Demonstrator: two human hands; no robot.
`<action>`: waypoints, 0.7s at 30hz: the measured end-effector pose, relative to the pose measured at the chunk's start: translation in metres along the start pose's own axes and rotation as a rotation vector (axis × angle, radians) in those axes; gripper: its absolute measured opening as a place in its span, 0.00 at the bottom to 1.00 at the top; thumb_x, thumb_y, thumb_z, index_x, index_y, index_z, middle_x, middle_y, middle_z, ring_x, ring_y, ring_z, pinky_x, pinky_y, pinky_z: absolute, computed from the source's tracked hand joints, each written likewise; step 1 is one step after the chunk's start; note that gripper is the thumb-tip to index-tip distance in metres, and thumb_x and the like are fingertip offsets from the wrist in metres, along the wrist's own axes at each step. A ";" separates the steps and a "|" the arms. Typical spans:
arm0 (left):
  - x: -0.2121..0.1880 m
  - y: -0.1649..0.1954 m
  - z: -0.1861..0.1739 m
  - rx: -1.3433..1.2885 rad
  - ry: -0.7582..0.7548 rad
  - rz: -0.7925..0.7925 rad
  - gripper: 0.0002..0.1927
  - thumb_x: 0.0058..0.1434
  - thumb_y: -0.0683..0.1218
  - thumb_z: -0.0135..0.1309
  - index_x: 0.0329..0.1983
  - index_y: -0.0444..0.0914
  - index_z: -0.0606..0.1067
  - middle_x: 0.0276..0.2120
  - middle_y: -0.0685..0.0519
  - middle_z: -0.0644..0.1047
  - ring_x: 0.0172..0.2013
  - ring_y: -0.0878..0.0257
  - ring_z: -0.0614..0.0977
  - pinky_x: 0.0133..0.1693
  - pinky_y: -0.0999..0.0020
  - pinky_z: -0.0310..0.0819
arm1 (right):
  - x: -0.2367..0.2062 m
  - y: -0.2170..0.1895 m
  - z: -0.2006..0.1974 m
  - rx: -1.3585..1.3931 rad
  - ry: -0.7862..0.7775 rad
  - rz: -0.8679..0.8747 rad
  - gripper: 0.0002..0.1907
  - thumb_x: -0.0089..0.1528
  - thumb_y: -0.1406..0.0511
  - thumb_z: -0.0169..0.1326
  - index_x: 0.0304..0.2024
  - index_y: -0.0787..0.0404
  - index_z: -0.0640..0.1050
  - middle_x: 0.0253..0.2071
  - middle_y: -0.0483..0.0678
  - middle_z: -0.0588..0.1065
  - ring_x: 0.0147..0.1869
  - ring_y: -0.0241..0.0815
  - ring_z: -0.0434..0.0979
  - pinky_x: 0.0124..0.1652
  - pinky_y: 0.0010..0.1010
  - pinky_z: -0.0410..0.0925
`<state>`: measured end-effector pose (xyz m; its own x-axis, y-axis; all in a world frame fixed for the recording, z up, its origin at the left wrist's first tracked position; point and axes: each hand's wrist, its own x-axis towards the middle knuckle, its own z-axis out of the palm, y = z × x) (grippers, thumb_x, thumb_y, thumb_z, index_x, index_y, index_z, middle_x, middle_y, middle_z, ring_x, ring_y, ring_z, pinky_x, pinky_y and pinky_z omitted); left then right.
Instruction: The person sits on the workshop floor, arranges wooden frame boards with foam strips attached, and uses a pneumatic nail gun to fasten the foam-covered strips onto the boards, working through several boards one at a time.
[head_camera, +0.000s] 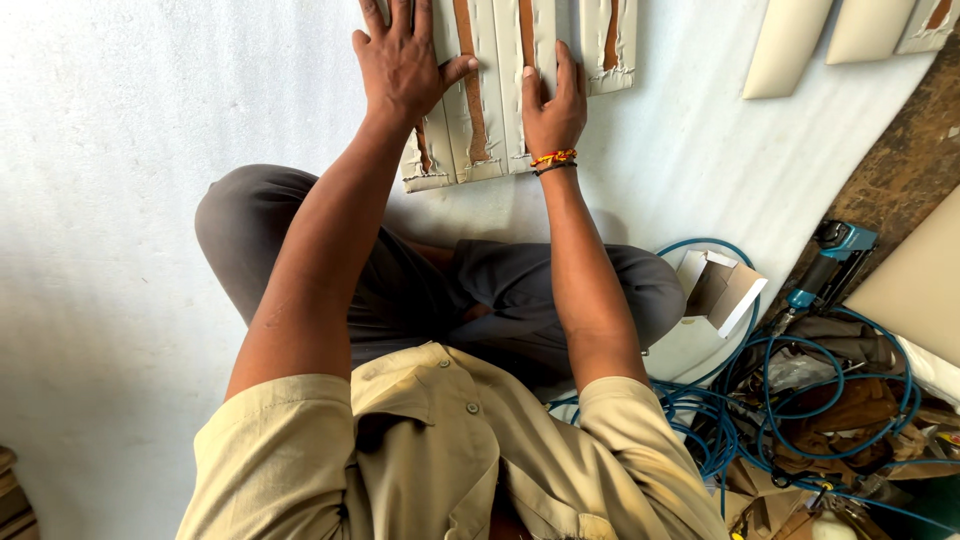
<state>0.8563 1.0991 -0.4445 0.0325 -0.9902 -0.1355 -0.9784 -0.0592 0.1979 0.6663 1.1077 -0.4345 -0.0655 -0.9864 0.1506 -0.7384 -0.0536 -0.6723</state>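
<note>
Both hands flat n open, no grip: left hand (402, 62) + right hand (552, 105) pinned the padded slats (490, 120) at 12 o'clock, prob to keep em aligned.

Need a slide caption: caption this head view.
Seated person presses left hand and right hand flat on cream padded panels.

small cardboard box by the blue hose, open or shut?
Open. The small white-and-brown cardboard box beside the coiled blue hose has its flap lifted, showing a brown interior. Whether anything is inside: cannot tell.
</note>
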 end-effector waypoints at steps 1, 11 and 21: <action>0.000 0.000 0.000 -0.001 -0.011 -0.004 0.61 0.58 0.86 0.42 0.77 0.37 0.56 0.68 0.37 0.62 0.69 0.30 0.52 0.45 0.41 0.67 | 0.000 0.001 0.000 0.009 -0.006 0.005 0.25 0.67 0.60 0.60 0.64 0.61 0.72 0.60 0.55 0.76 0.62 0.55 0.79 0.57 0.40 0.74; -0.001 0.001 -0.002 0.014 -0.019 -0.010 0.60 0.61 0.85 0.43 0.77 0.36 0.56 0.70 0.40 0.61 0.70 0.31 0.51 0.44 0.42 0.67 | -0.002 -0.003 -0.003 -0.110 -0.041 -0.006 0.27 0.68 0.58 0.60 0.66 0.59 0.71 0.54 0.53 0.77 0.58 0.54 0.78 0.57 0.41 0.73; -0.004 -0.001 0.003 0.035 0.010 0.002 0.57 0.64 0.84 0.43 0.75 0.36 0.57 0.67 0.42 0.64 0.68 0.32 0.54 0.41 0.43 0.67 | -0.090 -0.033 -0.018 0.237 0.093 0.293 0.11 0.70 0.63 0.59 0.49 0.63 0.76 0.41 0.49 0.76 0.42 0.42 0.75 0.42 0.34 0.70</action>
<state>0.8570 1.1035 -0.4472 0.0324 -0.9915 -0.1259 -0.9850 -0.0530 0.1639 0.6847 1.2009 -0.4128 -0.3192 -0.9476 -0.0148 -0.5049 0.1832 -0.8435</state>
